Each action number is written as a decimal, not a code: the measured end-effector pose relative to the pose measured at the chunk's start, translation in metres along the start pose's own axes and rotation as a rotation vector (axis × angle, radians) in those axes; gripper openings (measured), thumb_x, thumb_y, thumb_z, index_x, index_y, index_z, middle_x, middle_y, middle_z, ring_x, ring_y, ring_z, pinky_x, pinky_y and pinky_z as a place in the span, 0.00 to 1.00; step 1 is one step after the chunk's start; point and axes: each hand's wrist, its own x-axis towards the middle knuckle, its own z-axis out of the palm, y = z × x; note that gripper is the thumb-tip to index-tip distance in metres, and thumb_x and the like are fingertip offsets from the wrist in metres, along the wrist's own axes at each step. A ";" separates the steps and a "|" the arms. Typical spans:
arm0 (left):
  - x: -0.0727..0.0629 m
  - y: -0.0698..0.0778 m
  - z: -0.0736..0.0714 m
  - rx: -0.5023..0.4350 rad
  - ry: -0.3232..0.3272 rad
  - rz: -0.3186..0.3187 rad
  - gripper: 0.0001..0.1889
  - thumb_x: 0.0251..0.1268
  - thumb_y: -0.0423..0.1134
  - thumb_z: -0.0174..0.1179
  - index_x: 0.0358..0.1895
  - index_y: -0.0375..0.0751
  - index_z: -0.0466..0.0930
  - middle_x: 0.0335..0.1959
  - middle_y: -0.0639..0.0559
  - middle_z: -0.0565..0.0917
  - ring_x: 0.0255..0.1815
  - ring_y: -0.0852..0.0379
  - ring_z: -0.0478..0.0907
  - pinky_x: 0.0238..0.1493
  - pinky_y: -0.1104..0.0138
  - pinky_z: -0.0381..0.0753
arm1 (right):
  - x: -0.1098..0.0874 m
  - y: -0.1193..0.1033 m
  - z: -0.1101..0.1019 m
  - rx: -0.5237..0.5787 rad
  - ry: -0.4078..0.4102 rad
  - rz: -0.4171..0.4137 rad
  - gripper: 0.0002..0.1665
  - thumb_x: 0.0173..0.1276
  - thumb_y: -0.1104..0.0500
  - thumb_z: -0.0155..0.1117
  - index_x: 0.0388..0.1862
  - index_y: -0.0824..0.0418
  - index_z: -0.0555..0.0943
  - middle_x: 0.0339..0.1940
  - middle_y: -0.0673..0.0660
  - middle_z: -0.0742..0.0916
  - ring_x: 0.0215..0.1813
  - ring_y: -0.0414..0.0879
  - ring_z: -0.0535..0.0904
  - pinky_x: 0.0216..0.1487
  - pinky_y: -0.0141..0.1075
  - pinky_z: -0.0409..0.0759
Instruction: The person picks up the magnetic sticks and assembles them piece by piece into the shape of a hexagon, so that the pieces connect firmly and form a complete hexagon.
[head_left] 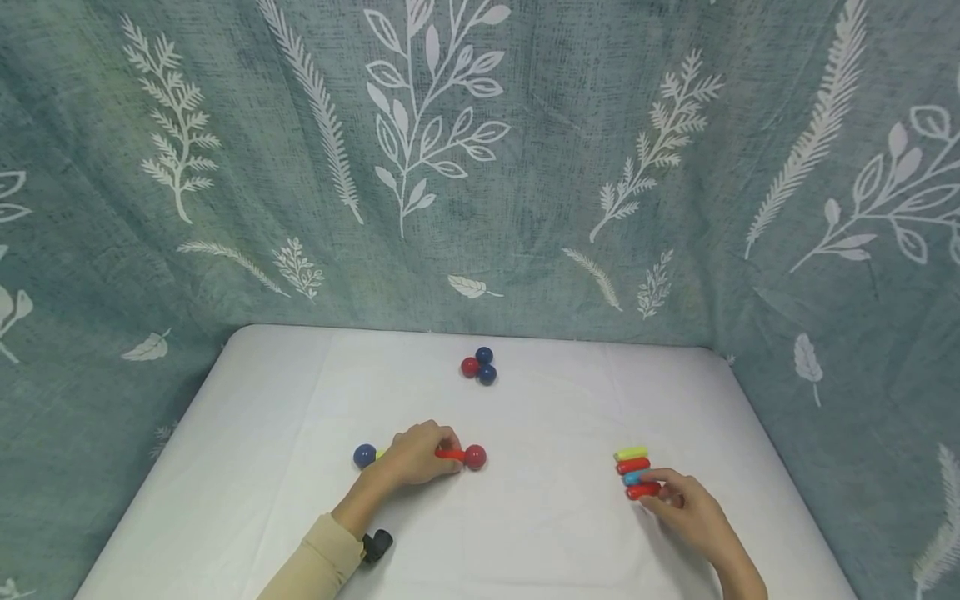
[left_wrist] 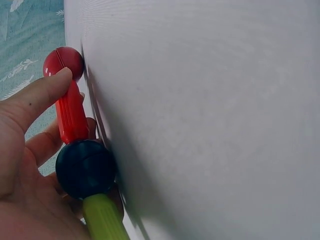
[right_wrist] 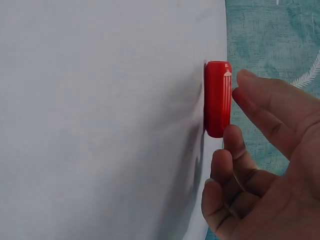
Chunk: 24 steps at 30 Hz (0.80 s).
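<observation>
My left hand [head_left: 423, 452] pinches a red rod [left_wrist: 72, 115], thumb on its near side. A red ball [head_left: 476, 457] sits at one end of this rod and a dark blue ball [left_wrist: 86, 169] at the other. From that ball a yellow-green rod [left_wrist: 105, 217] continues; in the head view another blue ball [head_left: 365, 455] is at its far end. Over a row of short rods, my right hand [head_left: 693, 510] has its fingers spread around the nearest red rod [right_wrist: 218, 100]. A fingertip meets or nearly meets the rod's lower end; the thumb stands slightly apart.
Beyond that rod lie a blue rod [head_left: 634, 478], another red rod [head_left: 633, 466] and a yellow rod [head_left: 632, 453]. Two blue balls [head_left: 486, 374] and a red ball [head_left: 469, 367] cluster at the back of the white table [head_left: 555, 417]. A patterned curtain [head_left: 525, 167] hangs behind.
</observation>
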 end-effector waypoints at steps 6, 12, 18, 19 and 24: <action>0.001 0.001 0.001 0.001 -0.005 -0.012 0.12 0.58 0.45 0.73 0.43 0.51 0.84 0.33 0.59 0.77 0.36 0.58 0.71 0.38 0.59 0.71 | 0.003 0.002 0.003 -0.032 -0.013 0.044 0.21 0.66 0.55 0.71 0.56 0.61 0.82 0.36 0.54 0.81 0.38 0.47 0.73 0.32 0.37 0.73; 0.000 0.001 0.000 -0.003 -0.003 -0.016 0.11 0.58 0.45 0.73 0.42 0.51 0.84 0.33 0.59 0.77 0.36 0.57 0.71 0.38 0.59 0.71 | 0.004 0.003 0.004 -0.043 -0.016 0.077 0.20 0.66 0.58 0.70 0.55 0.60 0.82 0.33 0.54 0.78 0.36 0.48 0.71 0.31 0.38 0.71; 0.000 0.000 0.000 0.000 0.004 -0.014 0.11 0.58 0.46 0.73 0.42 0.51 0.84 0.32 0.60 0.77 0.36 0.58 0.72 0.39 0.58 0.71 | 0.005 0.007 0.007 -0.040 -0.015 0.123 0.19 0.64 0.59 0.71 0.54 0.59 0.83 0.25 0.53 0.75 0.29 0.48 0.69 0.26 0.36 0.67; 0.001 0.000 0.000 0.002 0.007 -0.014 0.11 0.58 0.46 0.73 0.42 0.51 0.84 0.32 0.60 0.77 0.36 0.58 0.72 0.39 0.58 0.71 | 0.004 0.007 0.007 -0.038 -0.014 0.130 0.19 0.64 0.59 0.72 0.54 0.59 0.83 0.24 0.53 0.74 0.28 0.47 0.69 0.25 0.36 0.65; 0.001 -0.001 0.002 -0.004 0.010 -0.020 0.11 0.58 0.47 0.73 0.42 0.52 0.85 0.32 0.60 0.78 0.36 0.58 0.72 0.40 0.58 0.71 | 0.002 0.004 0.007 -0.029 -0.013 0.138 0.20 0.63 0.56 0.73 0.54 0.58 0.83 0.22 0.53 0.71 0.26 0.47 0.66 0.24 0.35 0.62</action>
